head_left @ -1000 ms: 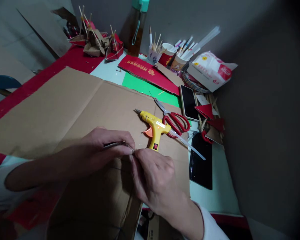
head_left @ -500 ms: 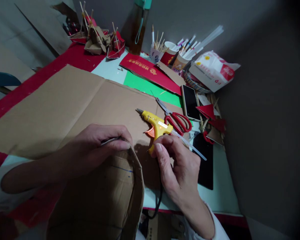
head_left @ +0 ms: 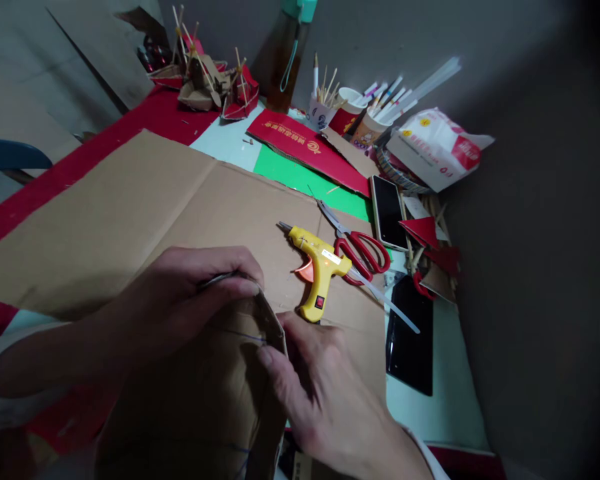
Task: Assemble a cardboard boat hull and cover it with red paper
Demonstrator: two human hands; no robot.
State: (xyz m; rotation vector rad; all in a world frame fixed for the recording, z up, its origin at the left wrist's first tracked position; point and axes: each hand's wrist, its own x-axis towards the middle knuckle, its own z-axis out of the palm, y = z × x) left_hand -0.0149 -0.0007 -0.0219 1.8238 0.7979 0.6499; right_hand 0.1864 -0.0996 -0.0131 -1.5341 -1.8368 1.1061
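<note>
Clamping curved brown cardboard piece (head_left: pixel 195 393), cropped at bottom, by near side of tabletop (head_left: pixel 447 410) with left hand (head_left: pixel 200 283) and partly hidden right hand (head_left: pixel 320 383). Can't read gold characters (head_left: pixel 311 145) on flat red card (head_left: pixel 305 155).

Glue gun (head_left: pixel 325 257) on cardboard (head_left: pixel 205 207) (scissors (head_left: pixel 346 231) beside)

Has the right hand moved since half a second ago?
Yes: judged against the yellow hot glue gun, the right hand has moved left and down in view, from overlapping it to the bent cardboard piece.
</note>
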